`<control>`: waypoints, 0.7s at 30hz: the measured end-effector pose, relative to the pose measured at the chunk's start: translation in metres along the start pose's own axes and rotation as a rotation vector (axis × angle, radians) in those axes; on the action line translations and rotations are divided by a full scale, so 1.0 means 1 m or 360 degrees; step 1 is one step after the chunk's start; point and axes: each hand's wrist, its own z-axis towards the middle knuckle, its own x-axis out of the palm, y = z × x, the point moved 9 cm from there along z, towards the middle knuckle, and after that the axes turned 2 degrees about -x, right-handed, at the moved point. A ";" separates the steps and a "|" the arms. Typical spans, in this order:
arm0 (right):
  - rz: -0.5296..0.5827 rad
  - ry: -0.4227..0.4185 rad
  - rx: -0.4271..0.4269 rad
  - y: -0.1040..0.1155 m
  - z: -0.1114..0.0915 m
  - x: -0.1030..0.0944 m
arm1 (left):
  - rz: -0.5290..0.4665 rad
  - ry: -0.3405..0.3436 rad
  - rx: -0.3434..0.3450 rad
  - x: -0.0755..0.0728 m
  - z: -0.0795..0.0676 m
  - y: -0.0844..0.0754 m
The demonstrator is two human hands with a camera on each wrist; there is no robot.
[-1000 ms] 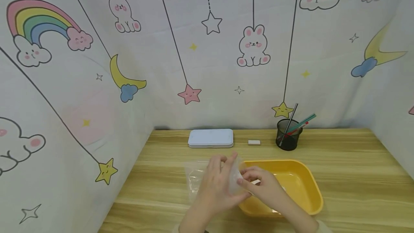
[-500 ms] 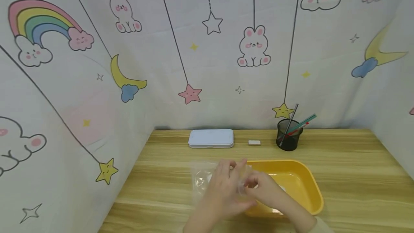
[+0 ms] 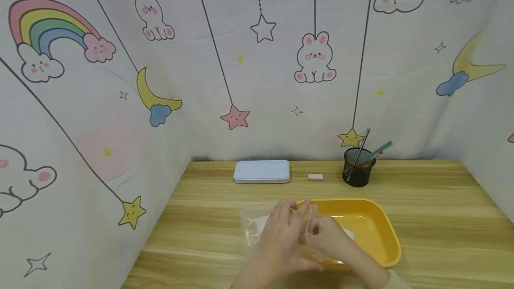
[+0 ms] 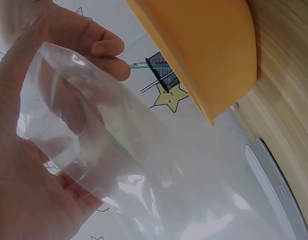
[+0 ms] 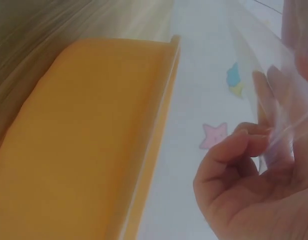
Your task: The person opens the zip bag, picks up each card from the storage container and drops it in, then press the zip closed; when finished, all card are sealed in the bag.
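A clear plastic bag with its mouth held apart extends from between the hands toward the left. My left hand curves around the bag's mouth, thumb and fingers spread on either side of it. My right hand pinches the edge of the mouth with curled fingers. In the left wrist view, one right-hand digit shows through the film inside the bag. Something white shows through the bag beside the left hand. The yellow tray lies under and beyond the right hand, with small white pieces in it.
Toward the back of the wooden table lie a white flat case and a small white eraser-like block. A black mesh pen holder with pens stands behind the tray. A printed curtain closes off the back and sides.
Both hands have shifted slightly right with the bag. The mouth of the bag has been spread apart, and the right-hand fingers have moved in at its edge.
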 end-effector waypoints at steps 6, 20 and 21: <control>0.0046 0.0069 0.0064 -0.003 0.000 0.003 | -0.0008 -0.0005 -0.0051 0.000 0.000 0.000; 0.0160 0.0041 0.0082 0.002 -0.002 -0.020 | -0.0121 -0.0059 -0.0245 -0.009 0.001 0.024; 0.0199 0.0043 0.0110 0.000 -0.002 -0.024 | -0.0154 -0.0051 -0.0296 -0.010 0.000 0.028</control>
